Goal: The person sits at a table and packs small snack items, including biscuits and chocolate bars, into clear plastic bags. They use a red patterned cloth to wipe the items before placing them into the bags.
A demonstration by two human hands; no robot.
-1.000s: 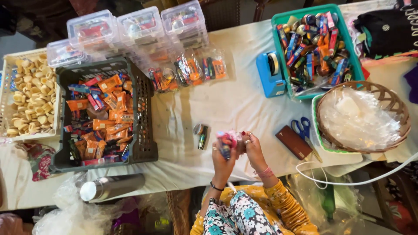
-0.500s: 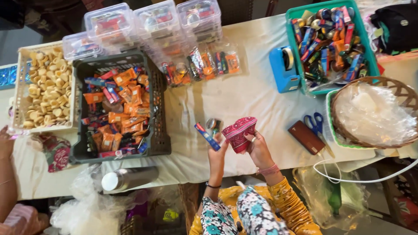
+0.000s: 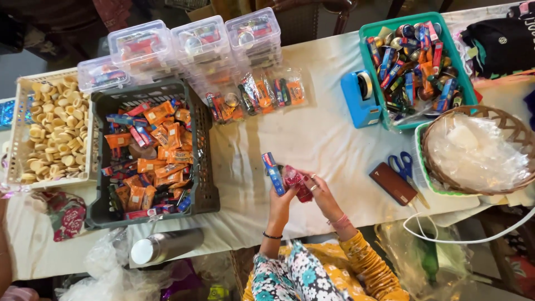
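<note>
Where a white cloth (image 3: 329, 145) covers the table, a grey crate (image 3: 202, 167) sits.

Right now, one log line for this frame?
left hand: holds blue-and-red candy stick | right hand: grips small red plastic pouch | over white tablecloth

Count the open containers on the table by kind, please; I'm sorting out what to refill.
Dark grey crate: 1
Cream basket: 1
Teal bin: 1
Wicker basket: 1
Total: 4
</note>
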